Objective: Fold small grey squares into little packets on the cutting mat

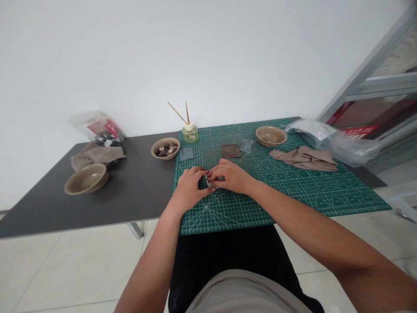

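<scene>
Low over the green cutting mat [224, 213], my two hands meet around a small grey sheet [211, 184] that looks like sandpaper. My left hand [190, 188] pins its left side, thumb and forefinger apart along the edges. Bent fingers of my right hand [232, 175] press down on the sheet, closed around a small dark piece [220, 178], mostly hidden, perhaps a stone. Just beyond lie a brown square sheet [231, 151] and a grey square [246, 146]. Another grey square [186, 154] rests at the mat's left edge.
A bowl of dark and pale stones [165, 148] stands left of a reed diffuser [190, 132]. Other bowls [271, 136] [86, 179] sit right and far left. Brown cloths [306, 158] [97, 155], a clear jar [97, 126] and a plastic bag [335, 139] lie around.
</scene>
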Available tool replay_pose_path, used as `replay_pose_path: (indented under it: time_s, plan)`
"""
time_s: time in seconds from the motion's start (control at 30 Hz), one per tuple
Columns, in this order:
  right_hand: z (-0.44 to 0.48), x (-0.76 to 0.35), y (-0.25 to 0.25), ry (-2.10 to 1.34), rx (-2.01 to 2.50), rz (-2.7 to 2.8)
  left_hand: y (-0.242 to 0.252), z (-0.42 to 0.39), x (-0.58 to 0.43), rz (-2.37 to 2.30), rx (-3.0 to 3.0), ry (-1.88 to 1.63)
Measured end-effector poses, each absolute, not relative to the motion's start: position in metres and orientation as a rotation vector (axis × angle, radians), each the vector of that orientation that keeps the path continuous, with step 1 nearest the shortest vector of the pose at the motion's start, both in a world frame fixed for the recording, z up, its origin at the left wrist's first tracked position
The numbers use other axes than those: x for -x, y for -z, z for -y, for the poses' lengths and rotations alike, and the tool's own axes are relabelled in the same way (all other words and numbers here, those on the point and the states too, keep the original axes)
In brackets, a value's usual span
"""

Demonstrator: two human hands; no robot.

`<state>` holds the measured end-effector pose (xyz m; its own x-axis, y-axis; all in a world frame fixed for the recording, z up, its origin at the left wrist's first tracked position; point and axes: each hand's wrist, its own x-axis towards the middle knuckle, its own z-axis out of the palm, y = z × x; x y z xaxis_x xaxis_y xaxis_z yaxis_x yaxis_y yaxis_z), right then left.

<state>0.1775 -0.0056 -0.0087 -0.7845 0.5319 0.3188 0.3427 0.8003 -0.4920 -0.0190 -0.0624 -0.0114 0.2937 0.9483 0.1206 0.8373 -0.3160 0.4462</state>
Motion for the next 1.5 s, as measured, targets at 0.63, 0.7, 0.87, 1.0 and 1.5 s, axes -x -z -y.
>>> replay_pose_path:
  time_s: [0.63, 0.7, 0.87, 1.0, 1.5]
  plan:
    - [0.007, -0.185, 0.007, -0.596, 0.719, 2.513, 0.012, 0.064, 0.019, -1.648, -2.263, -0.528]
    - [0.005, -0.184, 0.009, -0.546, 0.756, 2.504, 0.012, 0.064, 0.018, -1.649, -2.270, -0.522]
    - [0.003, -0.179, 0.012, -0.491, 0.722, 2.522, 0.013, 0.062, 0.019, -1.640, -2.268, -0.529]
    - [0.004, -0.183, 0.010, -0.594, 0.656, 2.538, 0.013, 0.061, 0.020, -1.624, -2.275, -0.528]
    - [-0.007, -0.194, 0.012, -0.934, 0.931, 1.289, 0.008, 0.066, 0.018, -1.604, -2.289, -0.545]
